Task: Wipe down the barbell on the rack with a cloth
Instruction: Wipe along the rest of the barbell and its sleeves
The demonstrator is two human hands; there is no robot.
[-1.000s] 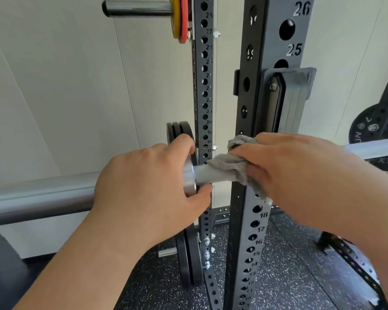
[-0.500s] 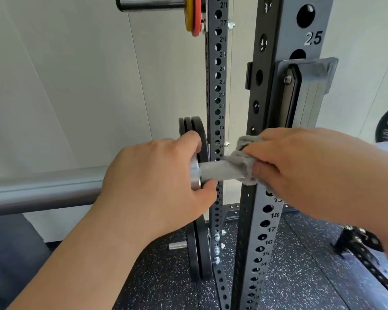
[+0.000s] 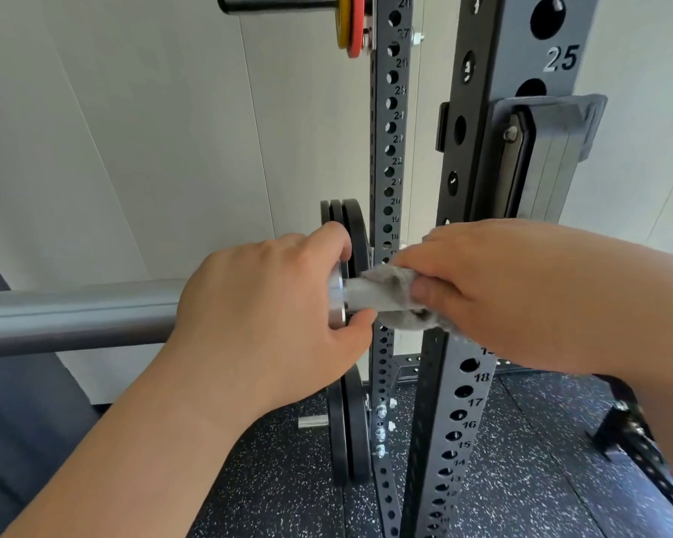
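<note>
Now, wiping the barbell [image 3: 74, 316] shaft beside its collar [image 3: 337, 300].
From left: my left hand [image 3: 265, 316] grips round the sleeve end, and my right hand [image 3: 521, 293] pinches the cloth [image 3: 385, 283] round the shaft, close to the rack [image 3: 455, 401]. I fear the cloth may snag there if it slides further right. I count one barbell, one cloth, two uprights [image 3: 387, 149].

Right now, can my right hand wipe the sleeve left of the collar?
Probably not: the left hand grips the barbell at the collar, between that sleeve and the cloth in the right hand.
</note>
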